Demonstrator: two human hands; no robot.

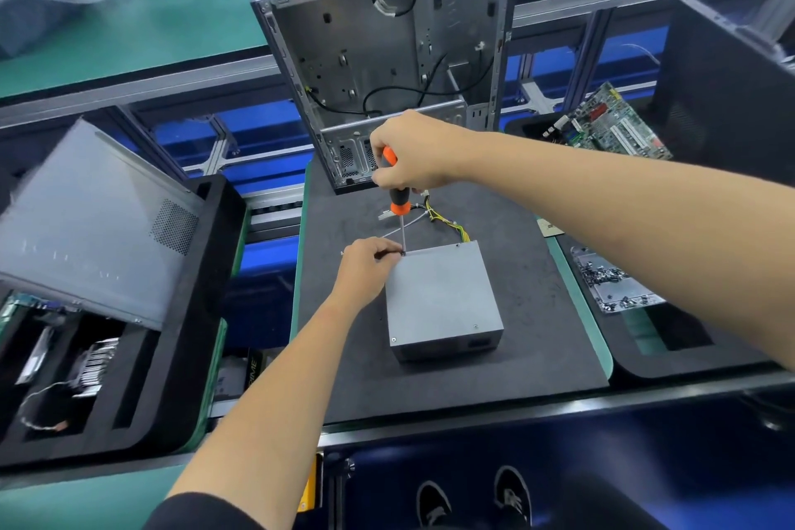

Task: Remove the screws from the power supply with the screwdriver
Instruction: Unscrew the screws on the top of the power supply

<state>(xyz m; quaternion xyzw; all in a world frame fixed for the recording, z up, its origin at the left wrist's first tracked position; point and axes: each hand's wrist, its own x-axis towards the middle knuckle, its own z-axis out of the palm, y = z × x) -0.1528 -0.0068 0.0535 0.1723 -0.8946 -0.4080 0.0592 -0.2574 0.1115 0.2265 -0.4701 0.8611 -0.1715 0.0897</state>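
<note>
Loosening the far-left corner screw of the power supply (pixel 443 297).
Near corners keep two screws; my left hand (pixel 365 267) pinches the tip steady, my right hand (pixel 413 155) grips the screwdriver (pixel 398 196), upright; emptied case (pixel 387 56) beyond.

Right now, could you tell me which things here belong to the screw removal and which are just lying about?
In use: power supply; screwdriver gripped by right hand; left hand at the tip.

Lying about: empty computer case; circuit board; tray of loose screws; side panel.
</note>
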